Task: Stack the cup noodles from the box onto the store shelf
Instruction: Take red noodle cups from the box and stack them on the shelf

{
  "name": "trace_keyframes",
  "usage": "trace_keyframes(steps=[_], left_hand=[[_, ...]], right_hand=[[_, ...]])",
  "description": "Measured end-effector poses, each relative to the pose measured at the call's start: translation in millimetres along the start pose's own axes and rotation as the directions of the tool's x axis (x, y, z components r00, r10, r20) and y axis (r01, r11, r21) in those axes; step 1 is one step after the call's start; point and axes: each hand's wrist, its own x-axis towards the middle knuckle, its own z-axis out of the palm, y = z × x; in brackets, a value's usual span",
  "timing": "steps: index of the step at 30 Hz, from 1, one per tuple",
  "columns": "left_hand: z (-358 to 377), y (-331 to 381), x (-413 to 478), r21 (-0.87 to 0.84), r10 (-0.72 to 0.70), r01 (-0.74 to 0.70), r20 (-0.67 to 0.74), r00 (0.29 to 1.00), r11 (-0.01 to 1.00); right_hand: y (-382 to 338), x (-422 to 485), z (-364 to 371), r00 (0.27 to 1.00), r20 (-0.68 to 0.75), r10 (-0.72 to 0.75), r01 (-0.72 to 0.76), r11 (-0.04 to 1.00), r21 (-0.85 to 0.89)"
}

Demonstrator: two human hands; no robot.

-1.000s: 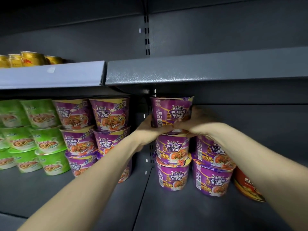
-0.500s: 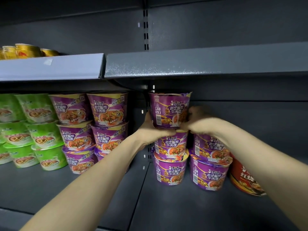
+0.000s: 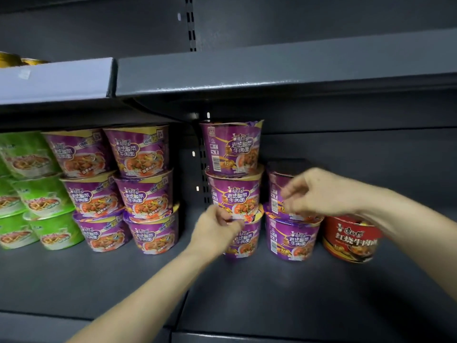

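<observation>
1. The store shelf is carrying every cup, spreading out below both grips.
2. Green cups and purple stacks are standing well to the left of the left grip.
3. The three-high noodle stack is standing just behind the left grip. Its top cup is sitting above both grips, and neither is touching it.
4. A two-high stack is sitting behind the right grip, with a red cup under that wrist.
5. Both grips are hovering released, with fingers loosely curled and grasping nothing.
</observation>
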Motion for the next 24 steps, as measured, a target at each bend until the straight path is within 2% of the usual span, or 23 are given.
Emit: trace_keyframes(steps=[3,6,10,14,19,24], left_hand=[[26.0,2.7,-6.3,0.084,-0.001,-0.012,0.144,0.99,0.996],[49.8,11.8,-3.5,0.099,-0.005,-0.017,0.221,0.975,0.995],[75.0,28.4,0.6,0.14,0.01,-0.048,0.257,0.966,0.989],[88.6,38.7,-1.2,0.185,-0.026,-0.03,0.291,0.956,0.982],[114.8,38.3,-18.4,0.201,-0.084,-0.012,0.462,0.883,0.98],[154.1,49.5,-27.6,0.204,-0.113,-0.001,0.542,0.833,0.979]], right_hand=[[34.6,-7.1,-5.2,0.989,0.04,0.141,-0.139,0.989,-0.046],[58.8,-0.9,-13.6,0.966,-0.059,0.25,-0.251,0.968,0.001],[61.0,12.8,-6.3,0.967,-0.075,0.242,-0.228,0.961,0.156],[61.0,13.3,-8.0,0.972,-0.039,0.231,-0.221,0.96,0.171],[98.4,-2.4,-38.5,0.94,-0.182,0.287,-0.25,0.947,0.202],[147.2,-12.3,-52.2,0.901,-0.248,0.355,-0.297,0.923,0.245]])
